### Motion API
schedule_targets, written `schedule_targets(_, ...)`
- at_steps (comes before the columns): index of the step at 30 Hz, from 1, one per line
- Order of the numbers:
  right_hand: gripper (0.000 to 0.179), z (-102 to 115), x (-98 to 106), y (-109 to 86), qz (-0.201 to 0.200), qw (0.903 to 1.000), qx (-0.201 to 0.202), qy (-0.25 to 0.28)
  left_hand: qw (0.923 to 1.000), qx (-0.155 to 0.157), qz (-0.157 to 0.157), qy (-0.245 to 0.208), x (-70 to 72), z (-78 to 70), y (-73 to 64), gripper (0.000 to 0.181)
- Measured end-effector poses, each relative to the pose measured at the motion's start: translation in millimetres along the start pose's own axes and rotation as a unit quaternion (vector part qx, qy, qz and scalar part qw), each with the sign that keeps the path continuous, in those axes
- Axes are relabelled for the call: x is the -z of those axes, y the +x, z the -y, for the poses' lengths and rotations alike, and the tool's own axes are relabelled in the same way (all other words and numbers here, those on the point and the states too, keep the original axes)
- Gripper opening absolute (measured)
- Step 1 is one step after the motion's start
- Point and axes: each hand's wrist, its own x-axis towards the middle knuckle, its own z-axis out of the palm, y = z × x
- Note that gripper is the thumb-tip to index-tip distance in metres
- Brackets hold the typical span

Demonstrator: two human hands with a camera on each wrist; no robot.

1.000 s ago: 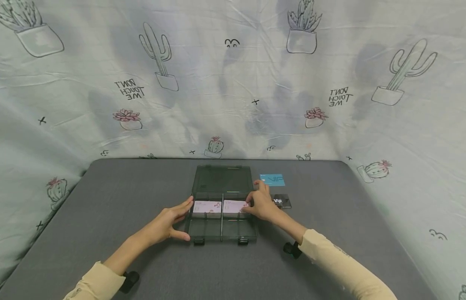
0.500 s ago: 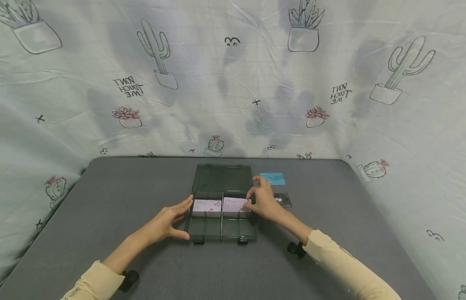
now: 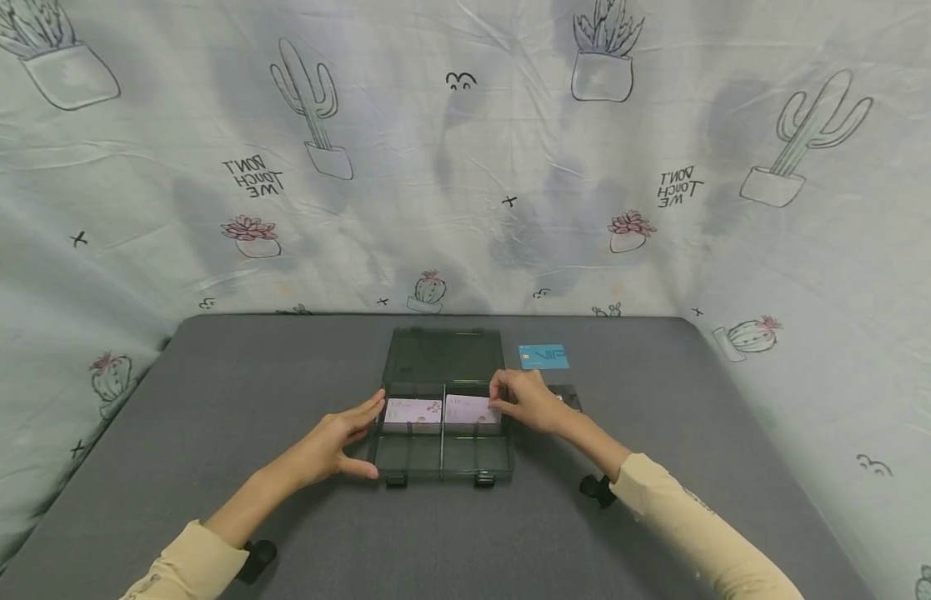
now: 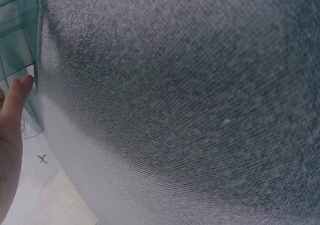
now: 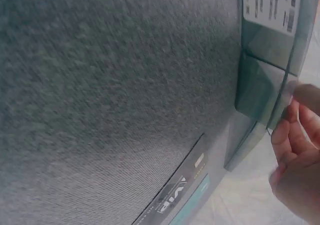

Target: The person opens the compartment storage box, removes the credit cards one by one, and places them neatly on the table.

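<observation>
Left pink card (image 3: 411, 411): box's (image 3: 411, 455) back-left compartment, seemingly done.
Right pink card (image 3: 467, 408): back-right, pinched by right hand (image 3: 533, 401).
Left hand (image 3: 332, 447): fingers spread against box.
Blue card (image 3: 543, 357), black card (image 3: 570, 394): outside, perhaps remaining.

The box (image 3: 444, 357) was clear, smooth plastic with a glossy finish, bearing a matt paper label (image 5: 272, 5). The pink cards (image 3: 467, 407) seemed to be smooth plastic, though they showed small. Rough, matt woven cloth covered the desk (image 3: 285, 367); the backdrop (image 3: 405, 217) was thin, creased cloth.
</observation>
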Motion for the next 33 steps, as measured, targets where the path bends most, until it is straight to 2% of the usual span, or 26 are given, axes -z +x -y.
schedule_targets(7, 0.010, -0.2, 0.1, 1.8, 0.019, 0.9985, 0.010, 0.050, 1.0000, 0.001, -0.002, 0.002, 0.1, 0.0, -0.9, 0.099)
schedule_targets(12, 0.003, -4.2, 1.0, 2.1, 0.028, 0.9952, -0.008, 0.094, 1.0000, -0.005, -0.004, 0.001, 0.6, -0.9, -1.8, 0.098)
schedule_targets(15, 0.016, -8.7, 1.2, 2.3, 0.046, 0.9899, -0.031, 0.130, 1.0000, -0.008, -0.004, 0.000, 0.7, -0.8, -2.2, 0.098)
schedule_targets(18, 0.029, -11.2, 2.2, 1.5, 0.062, 0.9793, -0.067, 0.180, 1.0000, -0.008, -0.003, -0.003, 0.4, -0.3, -1.9, 0.098)
schedule_targets(21, 0.034, -12.8, 5.1, -0.2, 0.067, 0.9690, -0.092, 0.220, 1.0000, -0.003, 0.000, -0.008, -0.2, -1.5, -0.1, 0.098)
schedule_targets(26, 0.029, -15.3, 8.2, -3.8, 0.091, 0.9645, -0.092, 0.230, 1.0000, 0.003, -0.002, -0.008, -0.3, -3.6, 0.8, 0.098)
schedule_targets(33, 0.061, -21.5, 13.6, -8.9, 0.128, 0.9527, -0.062, 0.269, 0.9999, -0.004, -0.010, 0.001, -0.1, -5.1, 3.0, 0.099)
